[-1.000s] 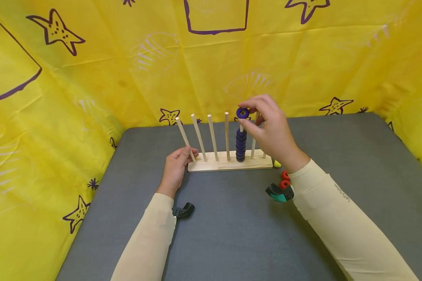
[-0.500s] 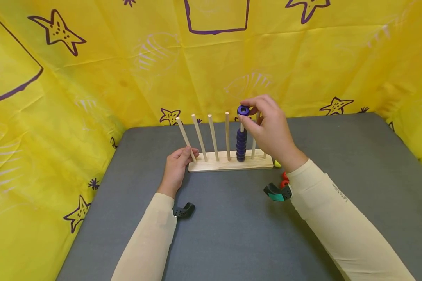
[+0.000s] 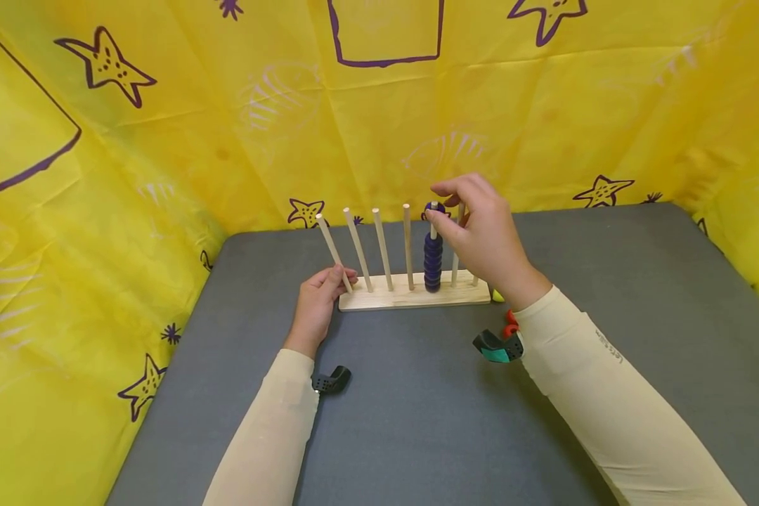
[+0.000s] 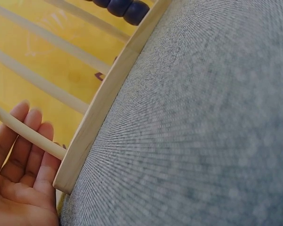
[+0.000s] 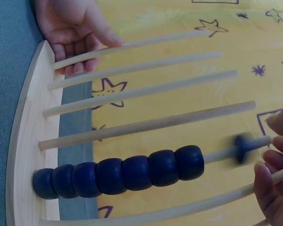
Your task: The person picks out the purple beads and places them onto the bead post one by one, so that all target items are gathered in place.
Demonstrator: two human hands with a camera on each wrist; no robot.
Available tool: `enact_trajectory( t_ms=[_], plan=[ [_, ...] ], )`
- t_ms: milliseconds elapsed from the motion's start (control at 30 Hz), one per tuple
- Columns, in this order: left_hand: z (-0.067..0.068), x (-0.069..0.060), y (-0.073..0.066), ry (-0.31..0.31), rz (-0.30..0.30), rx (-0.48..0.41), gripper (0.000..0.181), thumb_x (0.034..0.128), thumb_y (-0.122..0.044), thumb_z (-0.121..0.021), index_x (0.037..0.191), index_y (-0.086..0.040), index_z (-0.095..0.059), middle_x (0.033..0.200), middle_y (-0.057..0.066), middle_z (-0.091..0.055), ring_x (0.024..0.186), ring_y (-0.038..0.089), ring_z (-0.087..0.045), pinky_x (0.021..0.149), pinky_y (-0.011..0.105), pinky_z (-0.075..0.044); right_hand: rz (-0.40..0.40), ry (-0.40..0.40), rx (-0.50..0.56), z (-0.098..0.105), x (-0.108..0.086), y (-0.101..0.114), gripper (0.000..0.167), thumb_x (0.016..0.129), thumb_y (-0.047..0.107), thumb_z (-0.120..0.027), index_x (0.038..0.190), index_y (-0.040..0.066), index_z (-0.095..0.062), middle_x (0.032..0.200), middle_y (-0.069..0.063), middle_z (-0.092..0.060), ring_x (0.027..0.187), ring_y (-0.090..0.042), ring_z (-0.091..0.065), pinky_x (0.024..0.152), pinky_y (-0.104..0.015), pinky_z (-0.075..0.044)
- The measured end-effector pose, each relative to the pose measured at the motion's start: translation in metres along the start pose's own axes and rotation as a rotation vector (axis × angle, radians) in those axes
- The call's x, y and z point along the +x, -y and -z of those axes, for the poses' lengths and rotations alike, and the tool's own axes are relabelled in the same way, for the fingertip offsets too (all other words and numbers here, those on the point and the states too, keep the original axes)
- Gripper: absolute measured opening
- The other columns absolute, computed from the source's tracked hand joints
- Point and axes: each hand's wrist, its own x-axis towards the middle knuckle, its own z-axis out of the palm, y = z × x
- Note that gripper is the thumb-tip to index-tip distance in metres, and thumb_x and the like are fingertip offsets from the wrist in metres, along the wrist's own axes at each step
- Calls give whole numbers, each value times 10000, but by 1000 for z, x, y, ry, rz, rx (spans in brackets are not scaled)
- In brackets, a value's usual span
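Note:
A wooden peg rack [image 3: 388, 301] with several upright pegs stands on the grey table. My left hand [image 3: 316, 302] holds its leftmost peg [image 4: 30, 134] low down, thumb in front and fingers behind. Dark blue beads [image 5: 122, 174] are stacked on one peg right of the middle. Above that stack, a single blue bead [image 5: 240, 149] is round the same peg near its top, blurred and apart from the others. My right hand [image 3: 490, 228] is by the peg's tip, its thumb and fingers spread and off the bead.
Red beads [image 3: 511, 323] lie on the table, partly hidden by my right wrist. A yellow piece [image 3: 497, 296] sits at the rack's right end. Yellow cloth [image 3: 379, 126] with sea drawings hangs behind the table.
The blue bead pinched in my right hand was tilted at the peg's tip, then let go, and is now round the peg, slightly lower. My left hand stays on the rack.

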Motion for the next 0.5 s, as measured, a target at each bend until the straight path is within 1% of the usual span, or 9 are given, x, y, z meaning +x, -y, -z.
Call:
enact_trajectory(
  t_ms=[133,300,433,500],
  plan=[
    [3,1,2,-1,1,4,435,1157,-290,-594,1170,116,-749,1148,266,-740,1120,337,-692,1039,403,-549,-8,21,31,0,-1,-1,311,992,48,-817,1285,-5,-728,1184,-127,-650,1053,-251,-591,776,-407,-539],
    [6,0,9,-24,5,-2,436,1156,-293,-597,1157,114,-754,1133,259,-744,1113,320,-695,1028,374,-551,-3,48,57,4,-4,-3,312,1009,68,-799,1308,13,-725,1222,-98,-649,1111,-232,-571,830,-384,-557],
    [7,1,17,-47,-13,-16,448,1151,-297,-603,1138,125,-754,1104,249,-752,1100,301,-709,1008,365,-561,-11,54,46,11,-9,-8,315,1022,73,-783,1324,12,-716,1257,-83,-651,1149,-220,-572,853,-342,-551],
    [8,1,20,-70,-27,-1,457,1140,-318,-624,1122,116,-764,1087,227,-762,1079,290,-719,987,357,-571,-21,57,39,15,-11,-12,316,1027,77,-778,1327,7,-711,1268,-85,-649,1158,-222,-570,865,-352,-553]
  ],
)
